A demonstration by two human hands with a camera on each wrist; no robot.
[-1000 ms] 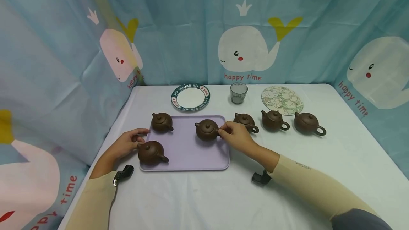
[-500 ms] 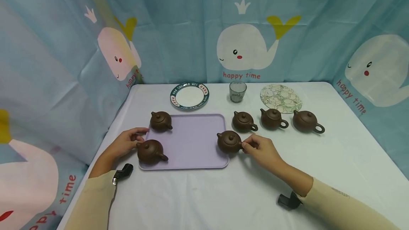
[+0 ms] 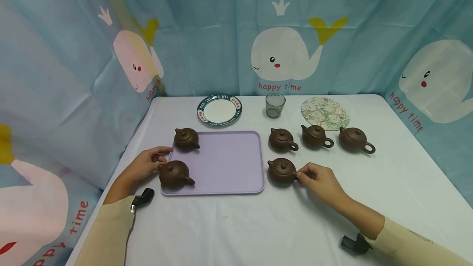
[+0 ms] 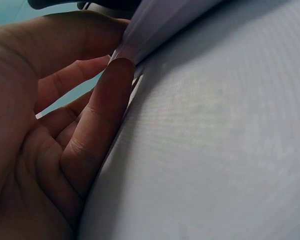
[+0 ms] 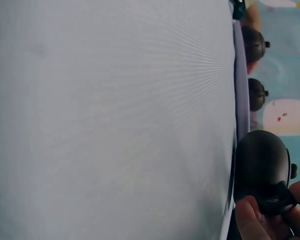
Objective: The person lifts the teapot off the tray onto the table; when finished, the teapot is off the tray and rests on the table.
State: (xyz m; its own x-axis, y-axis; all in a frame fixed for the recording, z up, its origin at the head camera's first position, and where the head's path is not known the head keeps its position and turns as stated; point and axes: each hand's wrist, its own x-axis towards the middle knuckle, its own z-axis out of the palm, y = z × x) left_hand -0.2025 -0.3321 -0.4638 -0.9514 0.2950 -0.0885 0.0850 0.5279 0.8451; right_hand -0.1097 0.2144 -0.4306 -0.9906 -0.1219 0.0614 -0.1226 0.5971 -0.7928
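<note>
Brown clay teapot (image 3: 282,171), lidded, upright on the white tablecloth (image 3: 236,225), just off the right edge of the lilac tray (image 3: 225,163), at roughly 3 o'clock from the tray's centre. Long axis runs spout to handle, lying left-right across the table: spout toward 9 o'clock, facing the tray; handle toward 3 o'clock. Right hand (image 3: 320,180) has thumb and fingertips closed in a pinch on that handle; the right wrist view shows the fingertips (image 5: 255,220) against the handle loop. Left hand (image 3: 145,165) rests at the tray's left edge, fingers loosely curled, thumb pressed to the rim. Two further teapots on the tray: one at its near left (image 3: 174,174), one at its far left corner (image 3: 186,139). Three teapots stand in a row (image 3: 317,138) at 12 to 1 o'clock from the held pot, handles to the right. Behind them: plate (image 3: 219,110), glass (image 3: 275,105), floral mat (image 3: 325,113).
</note>
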